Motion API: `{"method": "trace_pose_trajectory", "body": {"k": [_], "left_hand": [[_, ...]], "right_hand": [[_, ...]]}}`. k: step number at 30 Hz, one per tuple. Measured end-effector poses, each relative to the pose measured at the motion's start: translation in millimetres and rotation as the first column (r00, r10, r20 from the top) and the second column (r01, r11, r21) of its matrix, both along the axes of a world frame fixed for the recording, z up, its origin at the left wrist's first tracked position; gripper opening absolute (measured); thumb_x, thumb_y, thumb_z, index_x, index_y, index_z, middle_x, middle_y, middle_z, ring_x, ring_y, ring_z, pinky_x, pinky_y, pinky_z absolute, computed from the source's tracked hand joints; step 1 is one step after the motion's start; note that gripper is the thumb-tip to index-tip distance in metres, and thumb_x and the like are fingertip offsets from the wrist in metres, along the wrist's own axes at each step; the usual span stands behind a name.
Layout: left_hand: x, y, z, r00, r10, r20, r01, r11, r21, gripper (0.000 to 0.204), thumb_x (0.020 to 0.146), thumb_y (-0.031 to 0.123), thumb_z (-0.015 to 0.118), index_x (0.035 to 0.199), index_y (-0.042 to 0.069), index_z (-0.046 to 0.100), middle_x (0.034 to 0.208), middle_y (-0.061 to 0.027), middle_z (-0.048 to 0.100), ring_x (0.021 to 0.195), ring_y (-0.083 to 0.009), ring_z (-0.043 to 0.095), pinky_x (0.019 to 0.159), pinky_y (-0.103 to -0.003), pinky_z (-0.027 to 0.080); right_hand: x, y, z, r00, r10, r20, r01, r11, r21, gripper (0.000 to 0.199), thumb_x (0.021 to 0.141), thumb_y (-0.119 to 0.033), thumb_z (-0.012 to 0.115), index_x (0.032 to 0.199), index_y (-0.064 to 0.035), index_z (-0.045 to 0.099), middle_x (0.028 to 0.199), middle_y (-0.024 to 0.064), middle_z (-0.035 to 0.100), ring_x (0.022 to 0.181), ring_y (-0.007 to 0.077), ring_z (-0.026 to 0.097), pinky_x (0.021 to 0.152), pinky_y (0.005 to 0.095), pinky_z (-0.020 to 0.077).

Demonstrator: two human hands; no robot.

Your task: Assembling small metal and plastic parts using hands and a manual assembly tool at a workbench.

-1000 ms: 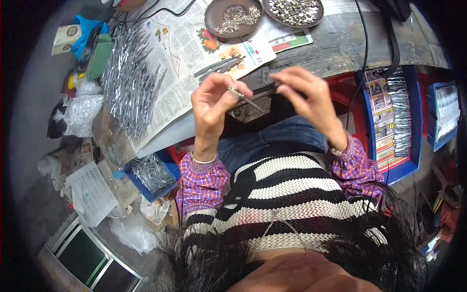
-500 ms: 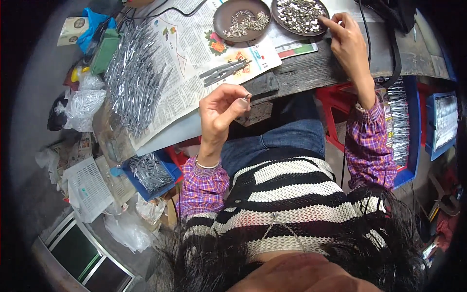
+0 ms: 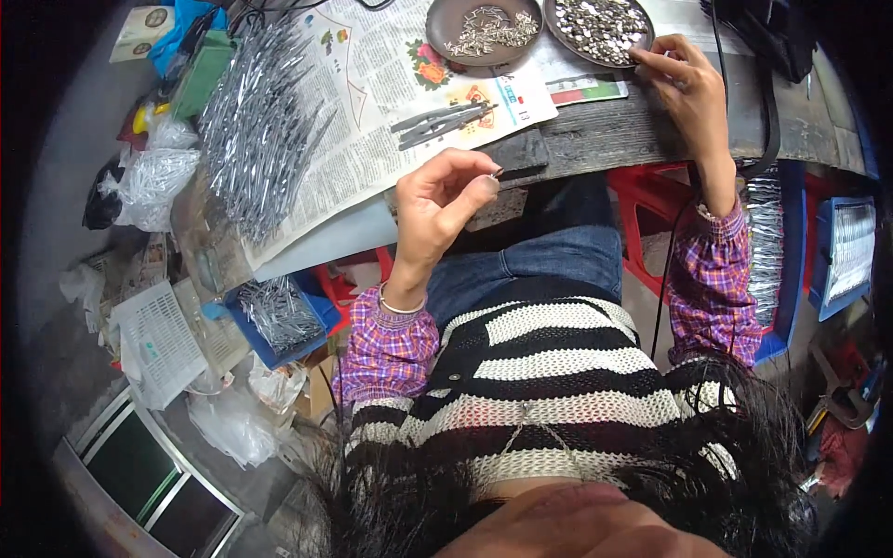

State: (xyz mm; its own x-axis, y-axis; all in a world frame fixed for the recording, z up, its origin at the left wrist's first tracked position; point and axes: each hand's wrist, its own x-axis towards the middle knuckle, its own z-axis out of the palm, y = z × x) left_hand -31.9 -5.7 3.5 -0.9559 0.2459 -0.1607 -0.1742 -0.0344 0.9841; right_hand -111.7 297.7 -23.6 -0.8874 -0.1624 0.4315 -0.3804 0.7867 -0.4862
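Note:
My left hand (image 3: 435, 212) is raised just off the table's near edge, thumb and forefinger pinched on a tiny dark-tipped piece too small to name. My right hand (image 3: 693, 93) is at the near right rim of a round dark dish (image 3: 556, 37) full of small shiny metal discs (image 3: 600, 26). Its thumb and fingertips are drawn together; whatever they hold is hidden. To the left, a second brown dish (image 3: 456, 58) contains small silvery pins (image 3: 490, 33). Several dark grey slender tweezer-like pieces (image 3: 442, 124) lie on the newspaper (image 3: 367, 153) between the dishes and my left hand.
A large heap of slender silver metal pieces (image 3: 256, 130) covers the newspaper's left side. Blue bins (image 3: 279, 321) with similar pieces stand below the table at left and right. Black cables and a strap (image 3: 770, 121) hang over the table's right part. A red stool (image 3: 642, 200) stands underneath.
My right fingertips have slid from over the discs toward the dish's near rim. My left hand keeps its pinch, turned slightly. The whole view has shifted a little.

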Motion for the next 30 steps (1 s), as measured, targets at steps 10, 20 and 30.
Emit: {"method": "trace_pose_trajectory", "body": {"k": [10,20,30], "left_hand": [[-2,7,-2,0.998,0.059,-0.032,-0.059,0.998,-0.001,0.017,0.080,0.000,0.065,0.095,0.000,0.058,0.075,0.0005,0.059,0.067,-0.0047,0.055,0.062,-0.018,0.044],[5,10,-5,0.998,-0.060,0.002,0.059,0.996,0.070,0.023,0.082,0.000,0.062,0.105,-0.001,0.058,0.092,-0.0028,0.058,0.081,-0.0064,0.055,0.073,-0.020,0.045],[13,10,-10,0.992,-0.029,-0.124,0.028,1.000,-0.010,0.022,0.082,-0.003,0.061,0.103,-0.002,0.062,0.094,-0.0061,0.061,0.084,-0.0111,0.060,0.074,-0.023,0.049]], "right_hand": [[11,-12,4,0.990,0.101,0.100,-0.046,0.893,-0.448,0.021,0.079,-0.005,0.064,0.098,-0.0109,0.070,0.092,0.0045,0.068,0.084,0.0121,0.063,0.070,0.0218,0.0504],[81,-105,-2,0.732,0.512,0.449,0.185,0.485,-0.855,0.012,0.080,-0.005,0.065,0.090,0.0019,0.069,0.078,0.0044,0.065,0.064,0.0071,0.057,0.056,0.0195,0.0462],[89,-117,-10,0.687,0.557,0.466,0.253,0.418,-0.873,0.016,0.081,-0.008,0.066,0.092,0.0035,0.067,0.077,0.0038,0.064,0.063,0.0072,0.057,0.055,0.0202,0.0464]]}}
